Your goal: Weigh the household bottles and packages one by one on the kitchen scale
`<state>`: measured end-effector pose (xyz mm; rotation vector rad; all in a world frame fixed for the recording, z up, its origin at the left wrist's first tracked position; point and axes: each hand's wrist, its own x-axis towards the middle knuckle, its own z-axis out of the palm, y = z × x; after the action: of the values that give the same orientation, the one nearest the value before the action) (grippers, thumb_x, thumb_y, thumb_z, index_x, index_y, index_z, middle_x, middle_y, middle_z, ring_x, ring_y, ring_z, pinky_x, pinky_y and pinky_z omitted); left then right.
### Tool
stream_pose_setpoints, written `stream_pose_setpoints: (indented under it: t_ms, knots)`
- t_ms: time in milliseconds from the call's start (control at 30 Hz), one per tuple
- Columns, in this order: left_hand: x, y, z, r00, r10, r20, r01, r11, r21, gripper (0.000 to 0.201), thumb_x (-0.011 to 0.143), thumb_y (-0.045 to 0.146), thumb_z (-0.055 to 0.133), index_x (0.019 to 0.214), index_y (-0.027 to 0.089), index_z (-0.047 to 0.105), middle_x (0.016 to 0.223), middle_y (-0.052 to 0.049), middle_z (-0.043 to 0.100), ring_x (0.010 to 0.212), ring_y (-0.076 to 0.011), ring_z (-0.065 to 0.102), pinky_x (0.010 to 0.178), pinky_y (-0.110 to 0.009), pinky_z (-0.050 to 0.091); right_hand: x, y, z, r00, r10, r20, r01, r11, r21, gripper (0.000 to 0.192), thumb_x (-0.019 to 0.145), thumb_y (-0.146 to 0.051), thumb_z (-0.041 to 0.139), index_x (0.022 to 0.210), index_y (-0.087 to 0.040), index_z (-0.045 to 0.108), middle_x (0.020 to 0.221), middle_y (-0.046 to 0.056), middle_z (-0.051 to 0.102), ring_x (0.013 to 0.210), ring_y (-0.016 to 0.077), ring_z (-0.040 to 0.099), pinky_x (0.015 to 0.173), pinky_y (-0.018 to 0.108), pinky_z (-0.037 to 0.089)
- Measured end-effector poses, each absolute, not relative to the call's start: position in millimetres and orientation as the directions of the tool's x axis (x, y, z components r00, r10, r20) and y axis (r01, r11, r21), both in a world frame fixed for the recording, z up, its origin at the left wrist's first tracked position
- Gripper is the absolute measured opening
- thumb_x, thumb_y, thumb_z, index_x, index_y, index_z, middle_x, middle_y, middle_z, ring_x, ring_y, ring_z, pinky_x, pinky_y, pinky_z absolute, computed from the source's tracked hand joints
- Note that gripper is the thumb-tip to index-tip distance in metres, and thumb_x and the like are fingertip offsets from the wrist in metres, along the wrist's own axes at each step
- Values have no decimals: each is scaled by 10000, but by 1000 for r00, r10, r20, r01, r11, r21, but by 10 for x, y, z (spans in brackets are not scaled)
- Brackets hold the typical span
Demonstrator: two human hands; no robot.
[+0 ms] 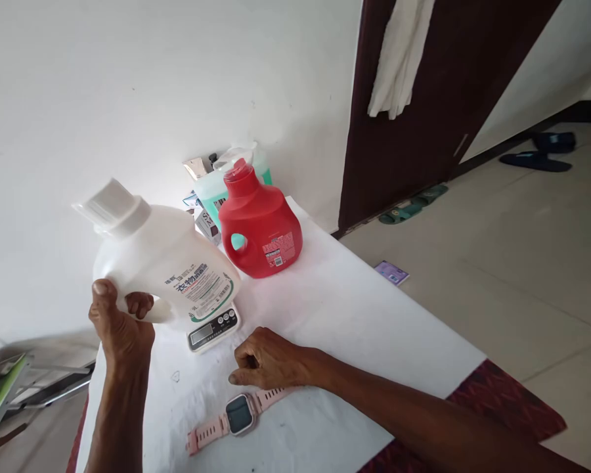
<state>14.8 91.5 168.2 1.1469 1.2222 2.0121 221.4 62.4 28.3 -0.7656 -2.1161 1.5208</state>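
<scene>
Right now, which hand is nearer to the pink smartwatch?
Right. The right hand rests on the white cloth just above the pink smartwatch, touching or almost touching its strap. The left hand is farther up and to the left, gripping the white detergent bottle by its handle.

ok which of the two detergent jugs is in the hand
The white jug, gripped by its handle in the left hand and tilted over the scale; the red jug stands untouched behind.

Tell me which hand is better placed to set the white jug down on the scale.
Left: its grip holds the white jug just above the scale; right hand rests on the table.
</scene>
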Motion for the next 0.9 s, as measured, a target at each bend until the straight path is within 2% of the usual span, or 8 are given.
stream_pose_setpoints:
  t_ms: [133,300,433,567,800,900]
  knots:
    - [504,883,1708,-427,825,369,-26,-419,908,743,724,747,804,703,241,261,530,100,229,435,-66,222,404,-235,230,2201,594,303,-741,672,9,237,273,-932,518,884,-240,738,536,-189,358,514,-85,377,536,77,362,575,264,293]
    - [1061,946,1554,-304,895,326,25,-335,942,754,710,815,735,667,255,232,532,87,155,437,-71,176,385,-254,225,2203,544,340,-739,674,5,314,351,-882,497,896,-256,724,556,-187,369,543,-75,402,569,89,374,593,279,269]
    - [1375,1040,1374,-241,929,282,37,-281,959,723,700,805,737,634,265,260,547,74,172,464,-82,194,395,-275,228,2192,516,286,-750,662,20,329,399,-856,474,925,-387,730,622,-193,421,600,-74,439,586,97,376,610,274,273]
    - [1506,1142,1259,-226,927,301,43,-299,953,713,735,810,700,640,265,251,565,77,168,468,-81,220,400,-266,258,2182,527,240,-772,635,34,320,434,-842,464,946,-439,719,658,-202,443,636,-70,466,599,107,409,615,270,287]
    - [1493,1211,1147,-258,898,355,46,-356,933,741,698,832,718,620,257,256,549,83,198,462,-75,244,421,-251,291,2233,549,288,-771,636,36,308,422,-853,469,943,-370,727,631,-201,421,611,-72,453,580,100,411,606,271,301]
    - [1431,1170,1139,-190,925,329,60,-324,944,639,764,789,707,627,250,392,531,63,324,485,-104,353,492,-280,381,2259,543,305,-766,643,16,277,351,-895,481,933,-319,716,596,-196,397,569,-73,440,561,91,402,592,274,294]
